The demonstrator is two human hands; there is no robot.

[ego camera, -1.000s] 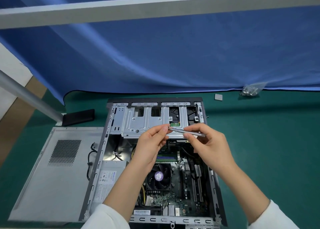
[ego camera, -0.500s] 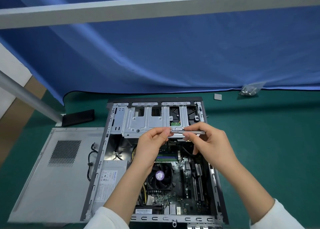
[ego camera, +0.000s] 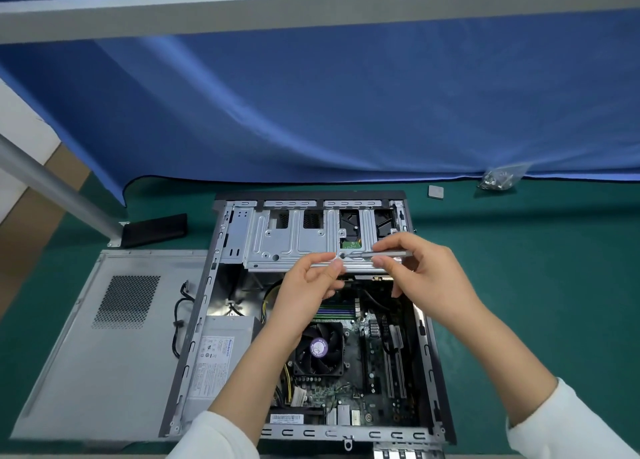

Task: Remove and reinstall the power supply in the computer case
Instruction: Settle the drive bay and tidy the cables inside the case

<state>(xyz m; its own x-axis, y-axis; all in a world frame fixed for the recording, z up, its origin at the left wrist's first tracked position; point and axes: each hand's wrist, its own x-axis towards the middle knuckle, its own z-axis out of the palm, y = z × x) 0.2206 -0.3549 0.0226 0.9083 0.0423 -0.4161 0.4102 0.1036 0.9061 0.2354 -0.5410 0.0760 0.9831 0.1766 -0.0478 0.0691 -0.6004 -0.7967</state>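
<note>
Screwdriver (ego camera: 377, 253) tip behind left fingers (ego camera: 332, 268)

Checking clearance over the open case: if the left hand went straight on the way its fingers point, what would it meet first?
Probably the slim grey tool that the right hand holds; the left hand already has fingertips at its tip, above the drive cage. Depth unclear.

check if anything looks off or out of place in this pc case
Nothing looks damaged or spilled. The case lies open with its side panel flat beside it, and the power supply sits in its corner. Both hands hold a thin tool over the drive cage.
</note>
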